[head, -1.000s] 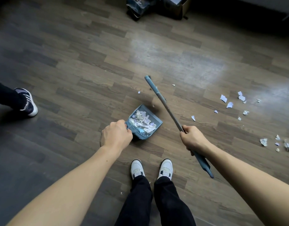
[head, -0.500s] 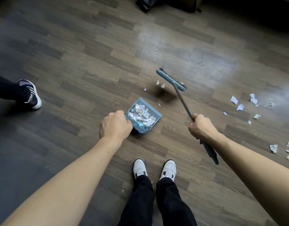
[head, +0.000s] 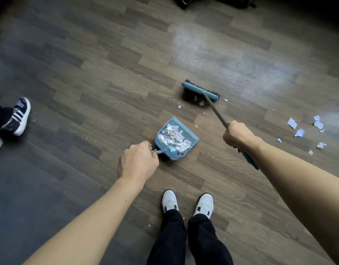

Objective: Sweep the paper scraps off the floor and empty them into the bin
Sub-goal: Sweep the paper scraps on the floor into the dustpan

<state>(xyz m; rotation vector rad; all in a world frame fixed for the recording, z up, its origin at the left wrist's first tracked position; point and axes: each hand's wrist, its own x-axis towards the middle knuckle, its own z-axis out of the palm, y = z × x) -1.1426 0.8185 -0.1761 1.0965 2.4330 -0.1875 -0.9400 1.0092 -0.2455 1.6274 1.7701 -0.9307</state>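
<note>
A bystander's dark sneaker with white stripes (head: 19, 115) stands at far left on the grey-brown wood-plank floor (head: 107, 73), well apart from the work. Your left hand (head: 138, 161) has its fingers curled tight round the thin handle of the small blue plastic dustpan (head: 195, 139). The pan is held low, just ahead of your white sneakers (head: 169, 200), with its mouth turned toward the broom. It is heaped with white and pale-blue paper scraps (head: 174, 136). Whether its lip touches the boards cannot be told, so press it flat before you sweep.

Further right, the blue-backed, black-bristled broom head (head: 200, 90) rests on the floor beyond the pan. A few small loose scraps (head: 201, 103) lie just on your side of the bristles, between the head and the pan. Your right hand (head: 236, 134) is a closed fist round the grey metal shaft.

Draw the bristles toward the pan in short, low strokes. The heap looks close to the rim, so a hard flick would likely spill it.

At far right a larger scatter of torn paper (head: 292, 123) lies well apart and needs its own pass. No bin can be made out.
</note>
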